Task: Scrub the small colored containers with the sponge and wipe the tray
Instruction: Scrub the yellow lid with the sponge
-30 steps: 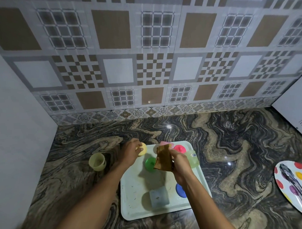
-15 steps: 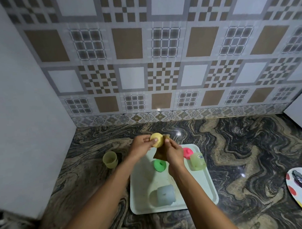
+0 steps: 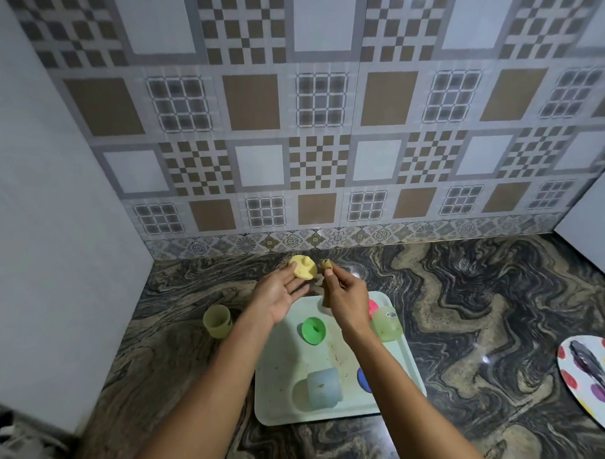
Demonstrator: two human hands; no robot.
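Observation:
My left hand (image 3: 279, 293) is turned palm up over the counter behind the tray and holds a yellow lid (image 3: 304, 267) at its fingertips. Just right of it, my right hand (image 3: 346, 298) grips a brown sponge (image 3: 326, 264), a small gap from the lid. The pale tray (image 3: 282, 370) lies below my forearms and has dirt specks on it. On it are a green lid (image 3: 313, 330), a pink lid (image 3: 373, 306) partly hidden by my right hand, a pale green container (image 3: 386, 324) on its side, a blue-grey container (image 3: 323, 388) on its side, and a blue lid (image 3: 363, 380).
A yellow-green cup (image 3: 217, 321) stands on the marbled counter left of the tray. A polka-dot plate (image 3: 573, 364) with tongs (image 3: 596, 377) lies at the right edge. White panels stand at the left and far right, and the tiled wall is behind.
My left hand lifted the yellow lid off the tray and turned palm up. The right hand brought the sponge up beside it, touched the lid, then drew slightly apart.

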